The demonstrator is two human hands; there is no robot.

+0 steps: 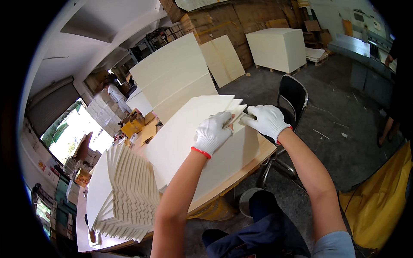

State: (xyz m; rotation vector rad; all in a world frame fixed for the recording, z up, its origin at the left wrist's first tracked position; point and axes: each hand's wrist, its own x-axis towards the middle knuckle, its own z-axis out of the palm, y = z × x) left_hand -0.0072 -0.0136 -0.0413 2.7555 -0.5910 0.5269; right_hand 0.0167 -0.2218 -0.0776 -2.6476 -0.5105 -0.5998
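Observation:
White knitted gloves with red cuffs cover both my hands. A pile of large white board sheets (183, 133) lies in front of me, its upper sheets spread apart at the far right corner. My left hand (214, 132) curls over the right edge of the upper sheets, gripping them. Close to its right, my right hand (267, 122) pinches a sheet at the corner, with its fingertips partly hidden by the boards. On the left, another stack of white boards (133, 185) is fanned out in zigzag layers.
The wooden table edge (241, 171) runs before me. A black chair (293, 96) stands right of the table. Beyond are a tall white board stack (174, 71) and a white block of sheets (276, 49) on a pallet. A person (117, 98) stands far left; another is at far right.

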